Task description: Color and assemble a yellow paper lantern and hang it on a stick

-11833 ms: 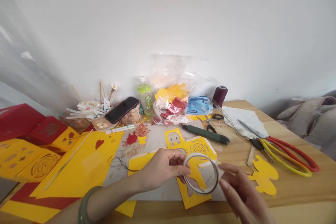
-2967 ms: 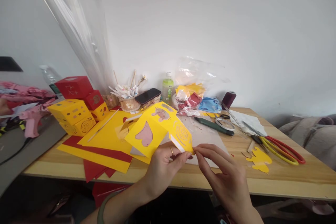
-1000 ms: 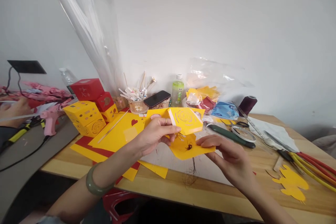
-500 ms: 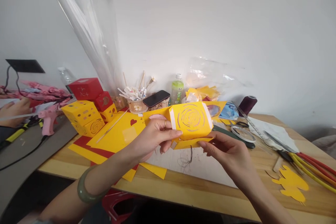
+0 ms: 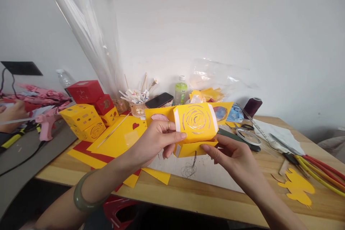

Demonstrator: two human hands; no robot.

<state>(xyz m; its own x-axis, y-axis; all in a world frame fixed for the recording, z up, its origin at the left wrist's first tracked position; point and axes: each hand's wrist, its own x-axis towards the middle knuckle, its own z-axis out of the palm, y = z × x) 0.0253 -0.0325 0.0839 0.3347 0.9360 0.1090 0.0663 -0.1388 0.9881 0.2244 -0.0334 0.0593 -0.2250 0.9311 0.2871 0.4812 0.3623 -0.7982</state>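
Observation:
Between my hands is a partly folded yellow paper box (image 5: 196, 120), with ring-shaped cutouts on its upper face and white tape strips along its edges. My left hand (image 5: 160, 140) pinches its left side, thumb on the front edge. My right hand (image 5: 229, 152) grips the lower front flap (image 5: 194, 149), thumb on top and fingers behind. Side panels spread out left and right, the right one with a clear film window (image 5: 221, 114). A dark thread (image 5: 192, 168) hangs in a tangle below the box, over a pale board (image 5: 210, 176).
Red and yellow cutout boxes (image 5: 84, 91) are stacked at left near a pink glue gun (image 5: 46, 125). Another person's hand (image 5: 12, 115) is at far left. Behind stand a green bottle (image 5: 180, 91) and a phone (image 5: 159, 100). Scissors (image 5: 246, 127), tape (image 5: 248, 137) and thread spool (image 5: 253, 107) lie right.
The lower front flap has tilted down and faces me more, with my right thumb shifted slightly left along it. More of the thread shows below. The whole view has shifted slightly.

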